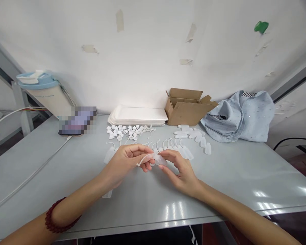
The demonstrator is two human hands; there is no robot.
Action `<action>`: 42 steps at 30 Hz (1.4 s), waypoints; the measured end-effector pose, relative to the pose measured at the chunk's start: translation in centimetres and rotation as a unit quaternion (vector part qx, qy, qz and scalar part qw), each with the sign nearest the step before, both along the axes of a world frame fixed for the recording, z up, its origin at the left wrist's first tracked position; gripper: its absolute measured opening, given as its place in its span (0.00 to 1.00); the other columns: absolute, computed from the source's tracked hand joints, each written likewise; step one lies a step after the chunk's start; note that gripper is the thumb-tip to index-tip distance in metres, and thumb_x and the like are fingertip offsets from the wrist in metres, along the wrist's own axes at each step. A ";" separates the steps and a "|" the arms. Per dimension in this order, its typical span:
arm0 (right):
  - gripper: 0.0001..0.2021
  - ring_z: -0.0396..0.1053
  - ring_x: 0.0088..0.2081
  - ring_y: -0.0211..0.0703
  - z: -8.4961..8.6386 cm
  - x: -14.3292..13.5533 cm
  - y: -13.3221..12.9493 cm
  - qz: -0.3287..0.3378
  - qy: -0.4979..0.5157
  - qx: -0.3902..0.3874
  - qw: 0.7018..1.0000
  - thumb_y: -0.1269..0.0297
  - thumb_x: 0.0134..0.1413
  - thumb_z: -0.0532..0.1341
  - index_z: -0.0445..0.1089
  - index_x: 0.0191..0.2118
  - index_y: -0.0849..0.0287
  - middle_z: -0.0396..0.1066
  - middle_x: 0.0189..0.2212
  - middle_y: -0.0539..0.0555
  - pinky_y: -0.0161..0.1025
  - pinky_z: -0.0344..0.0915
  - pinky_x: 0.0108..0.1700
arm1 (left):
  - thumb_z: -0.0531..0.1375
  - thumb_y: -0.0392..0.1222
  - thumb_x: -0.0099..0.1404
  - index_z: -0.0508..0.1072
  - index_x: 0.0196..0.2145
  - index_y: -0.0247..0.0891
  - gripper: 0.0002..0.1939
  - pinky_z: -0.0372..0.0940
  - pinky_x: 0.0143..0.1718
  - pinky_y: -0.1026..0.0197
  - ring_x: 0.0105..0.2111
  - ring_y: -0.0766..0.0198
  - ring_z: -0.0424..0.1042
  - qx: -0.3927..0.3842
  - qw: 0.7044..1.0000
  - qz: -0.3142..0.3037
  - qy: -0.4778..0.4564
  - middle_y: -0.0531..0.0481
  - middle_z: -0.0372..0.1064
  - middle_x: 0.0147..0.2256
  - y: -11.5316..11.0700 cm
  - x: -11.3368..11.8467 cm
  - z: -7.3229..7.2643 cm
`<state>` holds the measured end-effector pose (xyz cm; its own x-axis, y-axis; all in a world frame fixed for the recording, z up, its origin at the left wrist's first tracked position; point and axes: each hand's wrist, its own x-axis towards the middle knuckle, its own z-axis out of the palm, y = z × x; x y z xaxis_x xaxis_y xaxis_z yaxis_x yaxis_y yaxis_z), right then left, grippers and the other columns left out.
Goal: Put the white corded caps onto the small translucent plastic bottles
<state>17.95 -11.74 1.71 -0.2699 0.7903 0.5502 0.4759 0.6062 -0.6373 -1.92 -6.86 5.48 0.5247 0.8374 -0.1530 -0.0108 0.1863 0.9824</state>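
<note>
Over the middle of the table, my left hand is closed, pinching a white cap with a thin bent spout that points to the left. My right hand is closed round a small translucent plastic bottle, its neck against the cap; whether the threads are engaged I cannot tell. Just behind my hands lies a row of similar bottles with bent spouts, partly hidden by my fingers. Farther back is a pile of loose white caps. Several bottles without spouts lie at the right.
White padded envelopes are stacked by the wall, beside an open cardboard box. A light blue cloth bag lies to the right. At the left are a cabled phone and a tumbler. The grey table's front edge is near me.
</note>
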 end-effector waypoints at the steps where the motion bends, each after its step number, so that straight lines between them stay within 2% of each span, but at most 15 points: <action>1: 0.17 0.72 0.41 0.42 0.0 0.0 0.0 -0.002 -0.007 0.011 1.000 0.71 0.58 0.58 0.58 0.52 0.53 0.70 0.41 0.55 0.43 0.74 0.43 | 0.64 0.45 0.58 0.76 0.34 0.39 0.08 0.69 0.30 0.62 0.25 0.65 0.73 -0.001 1.000 -0.004 0.000 0.51 0.75 0.26 -0.1 0.1 0.0; 10: 0.17 0.74 0.37 0.42 -0.1 0.0 0.0 0.003 -0.044 0.079 0.996 0.69 0.60 0.55 0.56 0.55 0.52 0.71 0.40 0.55 0.39 0.74 0.36 | 0.63 0.47 0.58 0.76 0.36 0.39 0.11 0.69 0.29 0.61 0.24 0.64 0.71 0.074 0.996 -0.025 0.049 0.52 0.72 0.25 -0.6 0.5 -0.1; 15: 0.19 0.74 0.39 0.43 -0.4 -0.1 -0.1 0.000 -0.029 0.060 0.998 0.69 0.60 0.56 0.56 0.56 0.51 0.70 0.42 0.56 0.41 0.74 0.38 | 0.63 0.47 0.57 0.76 0.35 0.40 0.10 0.69 0.28 0.61 0.22 0.65 0.68 0.101 0.992 0.003 0.078 0.54 0.69 0.22 -0.9 0.7 0.0; 20: 0.20 0.73 0.41 0.43 -0.5 -0.2 -0.2 -0.004 -0.026 0.061 0.998 0.70 0.60 0.55 0.56 0.57 0.52 0.70 0.44 0.57 0.41 0.74 0.40 | 0.66 0.44 0.54 0.73 0.32 0.39 0.09 0.67 0.27 0.63 0.21 0.67 0.67 0.073 0.996 0.028 0.051 0.56 0.68 0.22 -1.2 1.0 -0.1; 29: 0.19 0.74 0.40 0.41 0.2 -0.3 -0.2 0.011 -0.043 0.100 0.994 0.73 0.60 0.56 0.58 0.55 0.53 0.72 0.40 0.55 0.37 0.73 0.39 | 0.63 0.47 0.58 0.76 0.31 0.39 0.08 0.66 0.28 0.65 0.23 0.68 0.68 0.032 0.999 -0.022 0.020 0.55 0.69 0.21 -0.6 0.5 0.2; 33: 0.17 0.74 0.37 0.41 0.1 -0.3 -0.3 0.017 -0.031 0.082 0.996 0.71 0.60 0.55 0.58 0.54 0.54 0.72 0.38 0.55 0.37 0.73 0.36 | 0.64 0.46 0.58 0.75 0.30 0.38 0.09 0.66 0.27 0.65 0.22 0.68 0.67 0.065 0.997 -0.011 0.042 0.55 0.68 0.21 -0.8 0.6 0.2; 38: 0.17 0.73 0.40 0.41 0.2 -0.4 -0.7 0.028 0.008 0.001 1.000 0.71 0.60 0.55 0.57 0.54 0.54 0.70 0.42 0.56 0.40 0.73 0.39 | 0.66 0.42 0.55 0.71 0.32 0.38 0.09 0.68 0.31 0.65 0.28 0.67 0.70 0.133 0.989 0.025 0.053 0.54 0.70 0.28 -1.6 1.3 0.0; 42: 0.17 0.72 0.40 0.40 0.5 -0.5 -0.9 0.034 0.032 -0.034 0.998 0.72 0.60 0.55 0.58 0.53 0.52 0.70 0.42 0.55 0.40 0.73 0.41 | 0.65 0.42 0.55 0.70 0.32 0.37 0.10 0.68 0.29 0.66 0.26 0.69 0.70 0.124 0.991 0.024 0.043 0.55 0.70 0.27 -1.6 1.4 -0.1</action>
